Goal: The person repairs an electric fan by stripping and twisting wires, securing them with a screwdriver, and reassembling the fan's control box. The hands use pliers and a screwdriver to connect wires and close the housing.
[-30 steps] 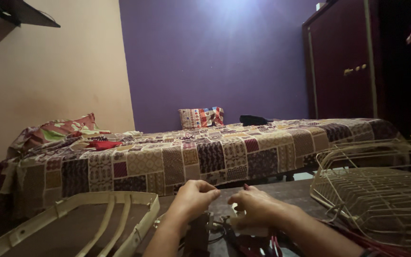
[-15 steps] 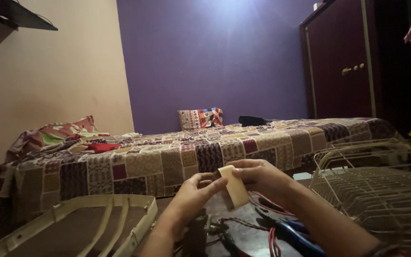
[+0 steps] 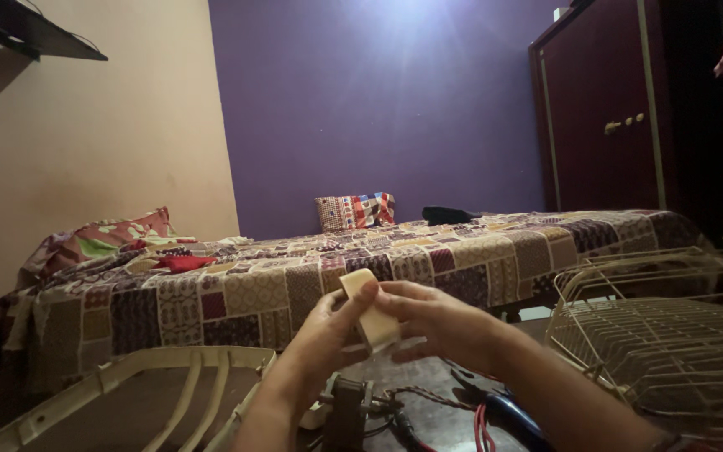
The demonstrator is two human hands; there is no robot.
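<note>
Purple paint covers the far wall (image 3: 378,100) of the room seen from the head camera, with a beige wall (image 3: 102,159) to the left and a dark wooden wardrobe (image 3: 604,109) to the right. Across the middle runs a bed (image 3: 428,259) under a patchwork cover, with a patterned pillow (image 3: 355,211) at its far side, a floral pillow (image 3: 98,243) at its left end and a red cloth (image 3: 182,263) lying near that.

Nearer, both bare hands are raised in front of the bed's edge. The left hand (image 3: 328,343) and the right hand (image 3: 441,322) together hold a small cream-coloured block (image 3: 370,314), which stands tilted between them. The left thumb presses on its upper end, and the right fingers close against its right side; both hands are pinching it, fingers curled rather than spread.

Below the hands, on a dark floor (image 3: 428,418), sits a small motor-like part with wires (image 3: 353,402), and just to the right lies a tool with blue handles (image 3: 508,414) beside some red wires (image 3: 480,418). A cream plastic frame (image 3: 127,385) lies at the lower left. A cream wire cage (image 3: 671,335), like a fan guard, rests at the right, apart from the hands.
</note>
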